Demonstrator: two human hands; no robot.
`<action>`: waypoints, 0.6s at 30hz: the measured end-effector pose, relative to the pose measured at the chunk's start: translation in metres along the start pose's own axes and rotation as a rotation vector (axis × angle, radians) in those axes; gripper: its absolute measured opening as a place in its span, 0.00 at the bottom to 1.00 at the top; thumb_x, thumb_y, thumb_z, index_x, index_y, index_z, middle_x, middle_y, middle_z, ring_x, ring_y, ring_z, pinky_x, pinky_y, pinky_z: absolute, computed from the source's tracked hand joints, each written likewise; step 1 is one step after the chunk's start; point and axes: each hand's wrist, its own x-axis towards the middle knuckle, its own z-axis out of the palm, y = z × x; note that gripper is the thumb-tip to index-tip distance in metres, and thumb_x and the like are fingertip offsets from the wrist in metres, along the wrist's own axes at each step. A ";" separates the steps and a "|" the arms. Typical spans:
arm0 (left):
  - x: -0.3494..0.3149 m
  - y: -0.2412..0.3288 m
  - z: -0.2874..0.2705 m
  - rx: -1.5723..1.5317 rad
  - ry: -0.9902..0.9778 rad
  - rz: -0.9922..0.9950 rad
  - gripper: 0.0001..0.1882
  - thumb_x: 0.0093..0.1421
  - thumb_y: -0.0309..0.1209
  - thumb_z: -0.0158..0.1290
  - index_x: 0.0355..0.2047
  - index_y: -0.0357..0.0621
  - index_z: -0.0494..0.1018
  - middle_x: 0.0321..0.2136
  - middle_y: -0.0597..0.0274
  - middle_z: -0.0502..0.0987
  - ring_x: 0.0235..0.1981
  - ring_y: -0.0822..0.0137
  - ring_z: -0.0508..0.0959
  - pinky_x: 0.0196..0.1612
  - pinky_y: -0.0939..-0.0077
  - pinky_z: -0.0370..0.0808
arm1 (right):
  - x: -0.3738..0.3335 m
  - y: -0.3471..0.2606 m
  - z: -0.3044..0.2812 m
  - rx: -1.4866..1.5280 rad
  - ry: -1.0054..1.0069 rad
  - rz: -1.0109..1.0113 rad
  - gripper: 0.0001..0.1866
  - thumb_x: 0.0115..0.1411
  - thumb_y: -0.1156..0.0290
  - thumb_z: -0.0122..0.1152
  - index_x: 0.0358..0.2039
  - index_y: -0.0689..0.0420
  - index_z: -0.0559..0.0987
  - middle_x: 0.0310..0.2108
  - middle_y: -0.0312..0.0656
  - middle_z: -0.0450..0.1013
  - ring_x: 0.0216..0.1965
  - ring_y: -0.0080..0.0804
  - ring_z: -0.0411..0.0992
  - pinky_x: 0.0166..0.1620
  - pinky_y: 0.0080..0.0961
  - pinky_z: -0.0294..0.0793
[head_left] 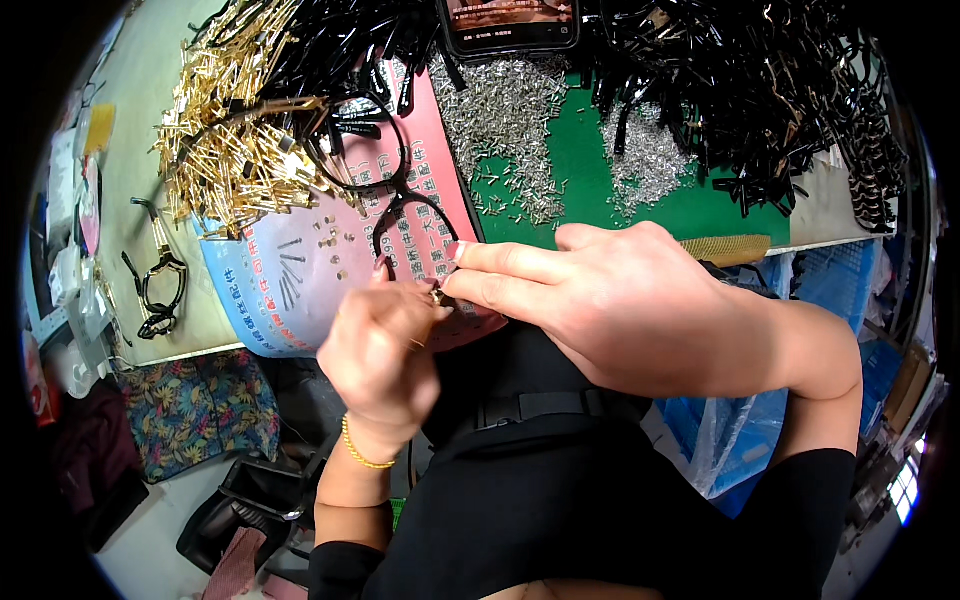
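Note:
A black glasses frame [385,190] lies on a pink and blue printed sheet [300,270], its near end reaching down to my hands. My left hand [385,350], with a gold bracelet on the wrist, pinches the frame's end together with a small gold part [437,296]. My right hand [610,300] presses thumb and forefinger onto that same spot from the right. A few small gold pieces and dark pins [310,255] lie loose on the sheet just beyond my left hand.
A heap of gold parts [230,130] sits at the back left, piles of black temple pieces [760,90] at the back, silver pins [505,110] on a green mat [580,160], and a phone [510,25] at the far edge. Another glasses frame [160,285] lies left.

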 end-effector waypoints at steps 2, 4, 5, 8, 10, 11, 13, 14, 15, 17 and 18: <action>0.000 -0.003 -0.002 -0.077 -0.006 -0.054 0.14 0.55 0.07 0.50 0.38 0.36 0.72 0.32 0.50 0.80 0.36 0.53 0.83 0.55 0.55 0.77 | -0.001 0.002 0.002 -0.009 0.004 -0.006 0.30 0.50 0.77 0.64 0.57 0.49 0.78 0.55 0.33 0.77 0.26 0.29 0.74 0.25 0.23 0.77; 0.001 -0.005 0.001 0.007 -0.002 0.049 0.13 0.55 0.09 0.55 0.38 0.36 0.73 0.33 0.52 0.81 0.36 0.54 0.83 0.55 0.53 0.78 | -0.002 0.002 0.002 0.001 0.010 -0.002 0.30 0.50 0.77 0.64 0.57 0.50 0.78 0.55 0.33 0.77 0.26 0.30 0.73 0.25 0.23 0.77; 0.001 -0.008 -0.001 -0.010 -0.008 0.056 0.12 0.55 0.10 0.57 0.37 0.36 0.74 0.33 0.53 0.81 0.36 0.54 0.83 0.55 0.53 0.78 | -0.002 0.001 0.003 0.005 0.013 0.001 0.30 0.50 0.77 0.64 0.57 0.50 0.78 0.55 0.33 0.77 0.26 0.30 0.73 0.25 0.23 0.77; 0.002 -0.014 -0.002 -0.040 0.002 0.119 0.13 0.54 0.13 0.61 0.37 0.37 0.73 0.33 0.54 0.81 0.37 0.55 0.83 0.54 0.53 0.78 | -0.002 0.001 0.003 0.036 0.007 -0.006 0.29 0.51 0.77 0.64 0.56 0.50 0.78 0.55 0.33 0.77 0.26 0.30 0.73 0.26 0.24 0.77; 0.000 -0.020 -0.003 -0.051 -0.001 0.154 0.13 0.53 0.14 0.62 0.36 0.38 0.73 0.33 0.54 0.81 0.37 0.55 0.83 0.54 0.52 0.78 | -0.001 0.000 0.003 0.032 -0.008 -0.003 0.29 0.51 0.77 0.63 0.56 0.50 0.78 0.54 0.33 0.77 0.26 0.30 0.73 0.26 0.23 0.77; 0.000 -0.022 -0.004 -0.056 -0.003 0.171 0.14 0.52 0.14 0.63 0.36 0.39 0.73 0.33 0.54 0.81 0.37 0.56 0.83 0.54 0.52 0.78 | -0.001 0.000 0.002 0.030 -0.015 -0.001 0.29 0.51 0.77 0.63 0.56 0.51 0.78 0.54 0.33 0.77 0.26 0.30 0.73 0.26 0.23 0.77; 0.003 -0.020 -0.006 -0.017 -0.012 0.190 0.15 0.49 0.16 0.65 0.36 0.41 0.74 0.32 0.57 0.80 0.36 0.58 0.83 0.52 0.54 0.80 | 0.000 0.001 0.004 0.016 0.000 -0.019 0.28 0.51 0.76 0.64 0.56 0.50 0.78 0.54 0.33 0.77 0.26 0.31 0.73 0.25 0.24 0.77; 0.007 -0.021 -0.008 -0.008 -0.015 0.209 0.16 0.48 0.17 0.66 0.36 0.42 0.75 0.31 0.59 0.80 0.34 0.60 0.82 0.49 0.57 0.81 | 0.000 0.000 0.004 0.009 0.007 -0.028 0.28 0.51 0.75 0.64 0.56 0.50 0.78 0.53 0.33 0.77 0.26 0.31 0.73 0.25 0.25 0.77; 0.007 -0.023 -0.008 0.006 -0.018 0.225 0.18 0.46 0.17 0.67 0.36 0.44 0.76 0.30 0.61 0.79 0.33 0.62 0.82 0.47 0.60 0.83 | 0.002 0.000 0.002 -0.066 0.002 -0.052 0.27 0.52 0.74 0.64 0.55 0.50 0.79 0.53 0.32 0.77 0.27 0.30 0.73 0.24 0.24 0.77; -0.001 -0.023 -0.009 -0.043 -0.022 0.152 0.17 0.48 0.14 0.66 0.36 0.42 0.74 0.34 0.59 0.75 0.36 0.61 0.82 0.54 0.50 0.79 | 0.006 -0.002 -0.001 -0.215 -0.010 -0.103 0.25 0.53 0.71 0.65 0.53 0.48 0.80 0.52 0.31 0.77 0.27 0.29 0.73 0.23 0.23 0.76; -0.005 -0.024 -0.008 -0.071 -0.024 0.118 0.17 0.50 0.13 0.66 0.36 0.41 0.74 0.36 0.58 0.73 0.38 0.60 0.82 0.57 0.46 0.77 | 0.007 -0.002 0.002 -0.275 0.050 -0.127 0.22 0.53 0.70 0.64 0.51 0.50 0.79 0.49 0.32 0.77 0.27 0.30 0.74 0.23 0.23 0.75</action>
